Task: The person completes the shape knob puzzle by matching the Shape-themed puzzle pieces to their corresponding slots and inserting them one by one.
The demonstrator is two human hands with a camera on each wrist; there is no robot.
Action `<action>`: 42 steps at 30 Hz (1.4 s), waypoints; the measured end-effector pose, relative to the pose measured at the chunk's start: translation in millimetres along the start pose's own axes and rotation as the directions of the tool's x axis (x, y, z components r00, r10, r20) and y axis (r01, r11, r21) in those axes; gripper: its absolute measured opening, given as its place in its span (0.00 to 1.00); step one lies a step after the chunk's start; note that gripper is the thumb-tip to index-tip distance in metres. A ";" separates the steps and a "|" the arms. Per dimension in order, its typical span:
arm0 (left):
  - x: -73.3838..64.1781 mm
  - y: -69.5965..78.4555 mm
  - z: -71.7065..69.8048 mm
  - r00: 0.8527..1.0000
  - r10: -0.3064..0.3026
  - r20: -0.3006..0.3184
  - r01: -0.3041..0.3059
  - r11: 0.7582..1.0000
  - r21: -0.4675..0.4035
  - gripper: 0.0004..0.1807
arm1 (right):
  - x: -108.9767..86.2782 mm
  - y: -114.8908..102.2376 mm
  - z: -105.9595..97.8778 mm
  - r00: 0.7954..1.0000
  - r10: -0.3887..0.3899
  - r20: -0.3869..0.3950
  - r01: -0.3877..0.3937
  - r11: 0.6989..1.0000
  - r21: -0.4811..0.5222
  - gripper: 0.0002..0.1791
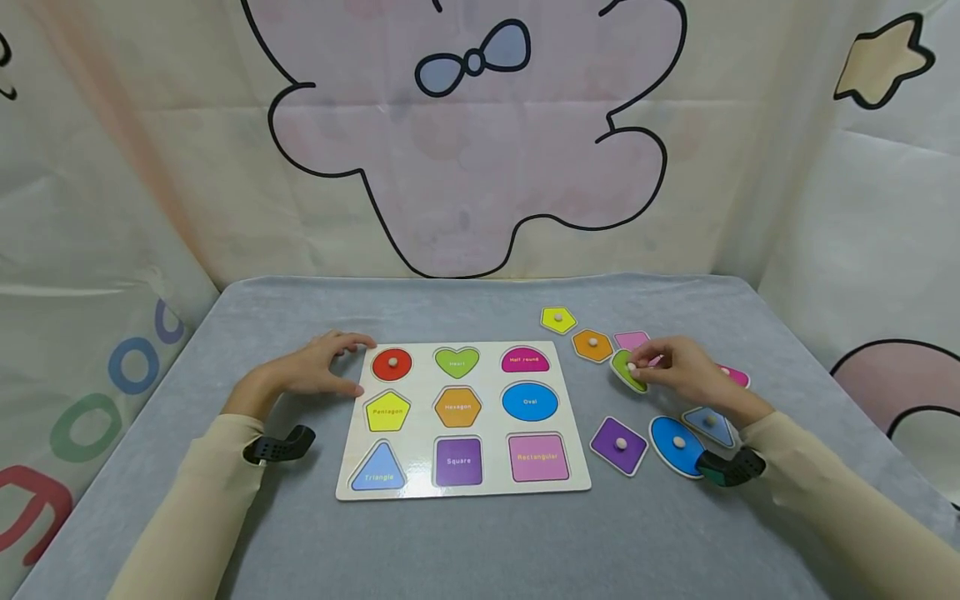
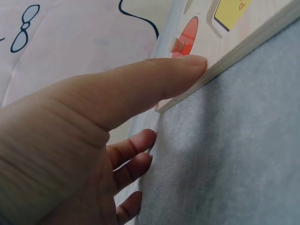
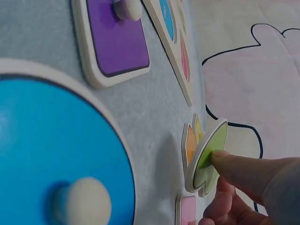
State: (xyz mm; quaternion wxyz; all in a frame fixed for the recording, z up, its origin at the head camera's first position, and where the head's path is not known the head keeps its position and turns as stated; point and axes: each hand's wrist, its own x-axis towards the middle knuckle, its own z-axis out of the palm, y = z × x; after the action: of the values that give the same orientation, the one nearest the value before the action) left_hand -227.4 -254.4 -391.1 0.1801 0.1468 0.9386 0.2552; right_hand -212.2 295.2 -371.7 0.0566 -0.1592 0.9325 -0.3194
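A wooden shape puzzle board [image 1: 422, 465] lies on the table with a red circle piece [image 1: 392, 364] seated in its top left recess. At the board's upper left corner is my left hand [image 1: 318, 367], fingers extended; its thumb [image 2: 164, 79] touches the board's edge. My right hand [image 1: 678, 367] pinches a green heart piece [image 3: 213, 145] by its knob, tilted, to the right of the board. Around it lie an orange hexagon piece [image 1: 592, 345], a yellow pentagon piece [image 1: 558, 320] and a pink piece [image 1: 628, 339], partly covered by the hand.
Nearer me on the right are a purple square piece [image 1: 619, 446], a blue oval piece [image 1: 675, 446] and a blue triangle piece [image 1: 708, 425]. A magenta piece [image 1: 737, 377] shows partly behind my right hand. The grey cloth [image 1: 450, 546] covers the table, with printed curtains around it.
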 end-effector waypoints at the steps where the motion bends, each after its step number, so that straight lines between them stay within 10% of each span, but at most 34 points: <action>1: 0.1 0.0 -0.2 1.000 0.001 -0.001 -0.001 1.000 0.000 0.42 | 1.7 -1.2 0.7 1.000 -0.002 0.001 0.002 1.000 0.002 0.11; 42: -0.6 -2.5 0.2 1.000 0.018 -0.004 -0.018 1.000 -0.011 0.42 | 65.2 -58.0 43.7 0.993 -0.095 0.072 0.089 0.992 0.084 0.12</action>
State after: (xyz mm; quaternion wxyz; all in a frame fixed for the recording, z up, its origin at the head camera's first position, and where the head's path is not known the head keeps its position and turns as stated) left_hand -227.2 -256.6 -392.5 0.1769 0.1537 0.9361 0.2623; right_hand -249.6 205.0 -370.8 0.0836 -0.2118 0.9077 -0.3526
